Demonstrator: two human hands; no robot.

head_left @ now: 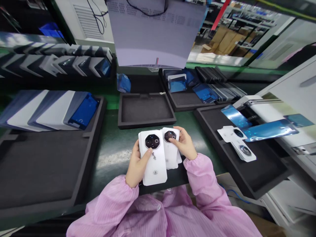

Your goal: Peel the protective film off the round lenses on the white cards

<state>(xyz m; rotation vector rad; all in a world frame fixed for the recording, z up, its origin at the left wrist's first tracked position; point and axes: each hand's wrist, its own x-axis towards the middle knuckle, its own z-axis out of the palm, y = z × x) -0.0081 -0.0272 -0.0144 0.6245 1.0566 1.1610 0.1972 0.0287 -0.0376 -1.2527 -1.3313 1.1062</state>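
My left hand (136, 165) is closed around a stack of white phone back covers (153, 161), its thumb lying on the top cover just below the dark octagonal camera ring. My right hand (185, 144) grips a second small stack of white back covers (172, 152) beside the first, with a fingertip on its round camera ring. Both stacks are held above the green bench (111, 154), close to my body. Pink sleeves cover both forearms.
A black foam tray (145, 110) lies just beyond my hands. A large tray (44, 164) at left holds leaning white covers, one of them blue-filmed. The right tray (259, 174) carries two white covers (238, 141) and blue film strips (269, 130). More trays and racks stand behind.
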